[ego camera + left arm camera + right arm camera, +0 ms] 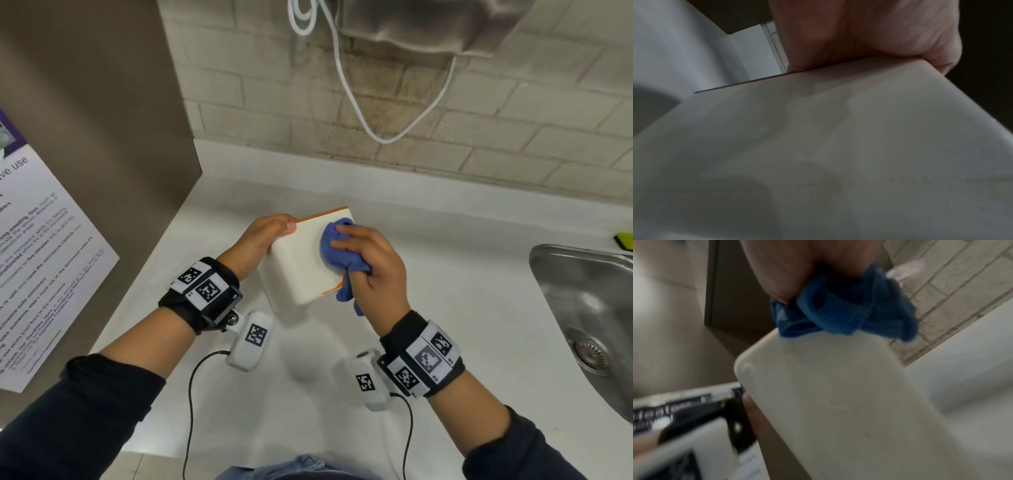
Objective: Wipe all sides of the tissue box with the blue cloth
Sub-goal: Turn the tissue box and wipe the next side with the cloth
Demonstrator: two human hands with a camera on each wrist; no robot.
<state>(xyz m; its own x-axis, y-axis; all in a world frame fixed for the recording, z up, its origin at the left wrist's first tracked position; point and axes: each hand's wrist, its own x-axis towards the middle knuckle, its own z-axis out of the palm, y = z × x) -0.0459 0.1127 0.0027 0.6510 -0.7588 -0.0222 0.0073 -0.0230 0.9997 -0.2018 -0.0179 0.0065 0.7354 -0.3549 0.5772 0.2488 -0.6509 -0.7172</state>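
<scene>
The left hand point(263, 245) grips the white, round-cornered plastic tissue box with an orange rim point(305, 260) by its left side. Its fingers curl over the far upper edge, and the palm lies flat against the side wall, as the left wrist view shows point(869, 32). The box is held off the white bench point(462, 308), tilted so that one broad face turns up toward the person. That face lies just to the right of the left hand and directly under the right one.

The right hand point(373, 267) is closed round the bunched blue woven cloth point(337, 253). Its fingers press the wad against the far right part of the upturned face, near the orange rim, and a tail of cloth hangs off the near right edge. In the right wrist view the cloth point(844, 311) sits at the far end of the face, with the bare white plastic point(838, 410) running back toward the wrist.

My judgement is that this face is being wiped, and the unwiped stretch lies nearer the right wrist and toward the left hand. The next stroke should therefore draw the cloth back along the face. The side under the left palm can only be reached after that hand shifts its hold.

At the far right, a steel sink point(582, 308) is set into the bench, well away from both hands.
</scene>
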